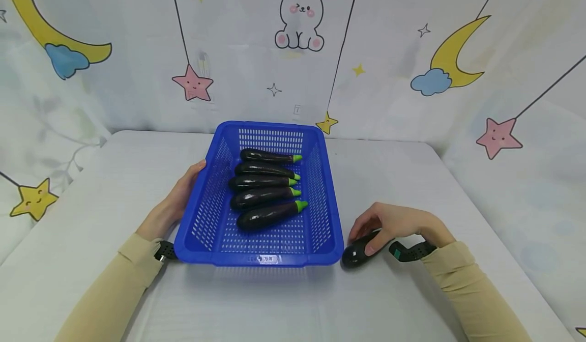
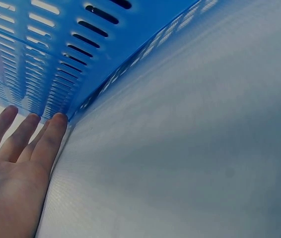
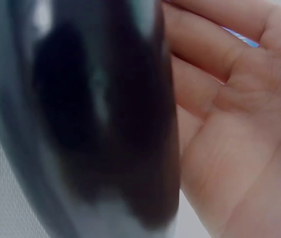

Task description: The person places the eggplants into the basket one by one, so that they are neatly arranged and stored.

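A blue plastic basket [image 1: 258,259] with slotted walls holds several dark eggplants [image 1: 270,216] with green stem ends, lying side by side. At the basket's left side is my left hand [image 1: 179,195], its fingers extended along the outer wall; the left wrist view shows the fingers [image 2: 51,141] fairly straight beside the slots. To the right of the basket, my right hand [image 1: 389,225] grips another eggplant [image 1: 354,255] between thumb and fingers, low at the table. This eggplant [image 3: 96,114] fills much of the right wrist view; its stem end is hidden in the head view.
A white cloth covers the table [image 1: 256,306]. Behind it hangs a pale curtain [image 1: 247,52] printed with moons, stars and a rabbit. Each wrist wears a dark strap [image 1: 414,252]. The basket's front right corner is close to the gripped eggplant.
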A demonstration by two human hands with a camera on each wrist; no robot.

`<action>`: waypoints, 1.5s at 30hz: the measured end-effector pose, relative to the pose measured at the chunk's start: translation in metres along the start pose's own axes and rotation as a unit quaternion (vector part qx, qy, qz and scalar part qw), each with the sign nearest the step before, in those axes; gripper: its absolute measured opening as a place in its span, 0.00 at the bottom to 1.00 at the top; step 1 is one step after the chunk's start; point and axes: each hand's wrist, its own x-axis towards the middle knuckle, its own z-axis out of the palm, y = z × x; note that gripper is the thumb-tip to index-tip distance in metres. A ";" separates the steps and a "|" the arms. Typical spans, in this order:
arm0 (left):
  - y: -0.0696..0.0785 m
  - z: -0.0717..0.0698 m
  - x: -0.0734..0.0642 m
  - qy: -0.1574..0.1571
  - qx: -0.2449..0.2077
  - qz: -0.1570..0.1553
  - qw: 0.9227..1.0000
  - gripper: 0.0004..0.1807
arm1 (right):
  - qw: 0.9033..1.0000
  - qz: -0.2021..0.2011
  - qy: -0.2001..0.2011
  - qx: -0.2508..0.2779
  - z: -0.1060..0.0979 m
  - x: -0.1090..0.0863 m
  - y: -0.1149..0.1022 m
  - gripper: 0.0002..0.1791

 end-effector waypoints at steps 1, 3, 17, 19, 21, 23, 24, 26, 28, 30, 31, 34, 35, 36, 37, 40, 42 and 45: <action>0.000 0.000 0.000 0.000 0.001 0.000 1.000 0.43 | 1.000 0.000 0.000 0.000 0.000 0.000 0.000 0.19; 0.000 0.000 0.000 -0.001 -0.001 -0.001 1.000 0.44 | 1.000 -0.002 -0.001 0.000 0.001 0.000 0.000 0.19; 0.000 0.001 0.001 0.000 -0.013 0.004 1.000 0.40 | 1.000 0.004 0.003 0.000 0.001 -0.001 0.001 0.18; 0.001 0.001 0.001 0.000 -0.012 0.005 1.000 0.40 | 1.000 0.005 0.005 -0.003 0.001 -0.001 0.001 0.18; 0.001 0.001 0.001 0.000 -0.013 0.004 1.000 0.40 | 1.000 0.005 0.007 -0.007 0.001 -0.002 0.001 0.18; 0.001 0.001 0.001 -0.001 -0.012 0.003 1.000 0.41 | 1.000 0.003 0.008 -0.012 0.001 -0.002 0.001 0.18; 0.001 0.001 0.001 -0.001 -0.011 0.001 1.000 0.42 | 1.000 0.002 0.009 -0.014 0.001 -0.002 0.001 0.18; 0.001 0.001 0.001 0.000 -0.011 0.000 1.000 0.42 | 1.000 -0.001 0.013 -0.020 0.000 -0.003 0.000 0.18; 0.001 0.001 0.001 0.000 -0.010 0.000 1.000 0.43 | 1.000 -0.004 0.018 -0.023 0.000 -0.003 -0.001 0.18; 0.001 0.001 0.000 -0.002 -0.015 0.001 1.000 0.43 | 0.999 -0.007 0.023 -0.026 -0.001 -0.004 -0.001 0.18; 0.001 0.001 0.000 -0.004 -0.016 0.002 1.000 0.43 | 0.999 -0.010 0.026 -0.026 -0.002 -0.005 -0.001 0.18; 0.001 0.000 -0.001 -0.008 -0.017 0.005 1.000 0.42 | 0.999 -0.020 0.034 -0.025 -0.004 -0.007 -0.001 0.18; 0.000 0.000 -0.001 -0.008 -0.017 0.005 1.000 0.42 | 0.999 -0.025 0.036 -0.024 -0.004 -0.007 -0.001 0.17; 0.000 0.000 -0.001 -0.007 -0.015 0.004 1.000 0.42 | 0.999 -0.030 0.038 -0.025 -0.005 -0.008 -0.001 0.17; 0.000 0.000 -0.001 -0.007 -0.013 0.003 1.000 0.43 | 0.998 -0.033 0.041 -0.025 -0.005 -0.009 -0.001 0.17; 0.000 0.000 -0.001 -0.006 -0.008 -0.001 1.000 0.44 | 0.998 -0.039 0.049 -0.030 -0.006 -0.011 -0.003 0.17; 0.000 0.000 0.000 -0.005 -0.006 -0.004 1.000 0.45 | 0.997 -0.038 0.056 -0.032 -0.006 -0.012 -0.005 0.17; 0.000 -0.001 0.001 -0.005 -0.005 -0.004 1.000 0.44 | 0.996 -0.034 0.067 -0.036 -0.006 -0.014 -0.009 0.17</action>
